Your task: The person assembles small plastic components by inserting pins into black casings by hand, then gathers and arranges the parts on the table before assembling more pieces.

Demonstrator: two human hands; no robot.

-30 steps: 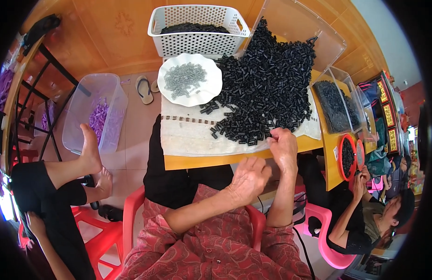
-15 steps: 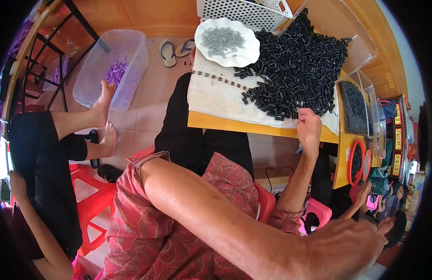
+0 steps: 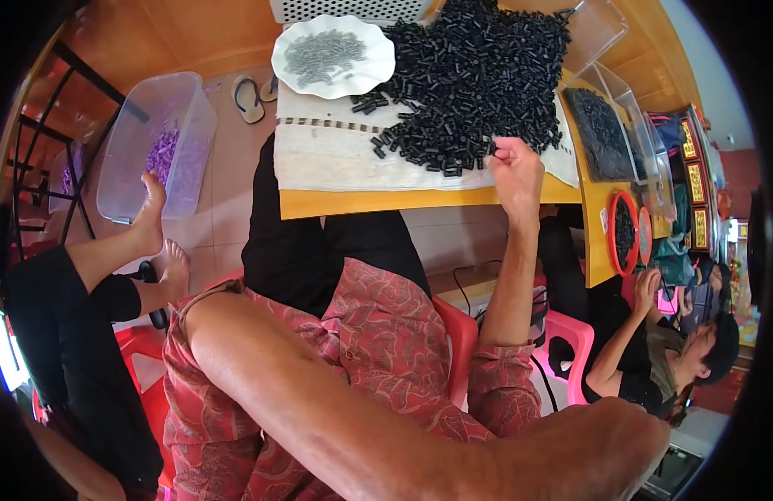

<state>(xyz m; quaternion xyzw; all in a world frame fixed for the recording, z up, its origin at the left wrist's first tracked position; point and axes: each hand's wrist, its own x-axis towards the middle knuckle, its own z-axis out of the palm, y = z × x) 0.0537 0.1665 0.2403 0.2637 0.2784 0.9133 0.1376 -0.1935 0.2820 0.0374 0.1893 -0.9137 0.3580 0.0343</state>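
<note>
My right hand (image 3: pixel 517 174) is at the near edge of a large heap of short black tubes (image 3: pixel 478 88), fingers curled and pinched together. What sits between its fingertips is too small to make out. My left forearm crosses in front of my chest to the lower right, where the back of my left hand (image 3: pixel 624 430) shows, its fingers hidden. The heap lies on a white cloth (image 3: pixel 336 163) with a checked stripe, spread over a yellow table (image 3: pixel 361 202). Left of the heap, a white wavy-edged plate (image 3: pixel 291 82) bears small clear tubes (image 3: pixel 324 54).
A perforated white basket (image 3: pixel 353 10) stands behind the plate. To the right are a clear box of black pieces (image 3: pixel 599 134) and a red round tray (image 3: pixel 612 242). Lower left, a clear tub (image 3: pixel 204 154) holds purple pieces. People sit at both sides.
My view has shifted, so the table and heap appear farther left and higher. My right hand remains at the heap's near edge. The left hand is still at the lower right.
</note>
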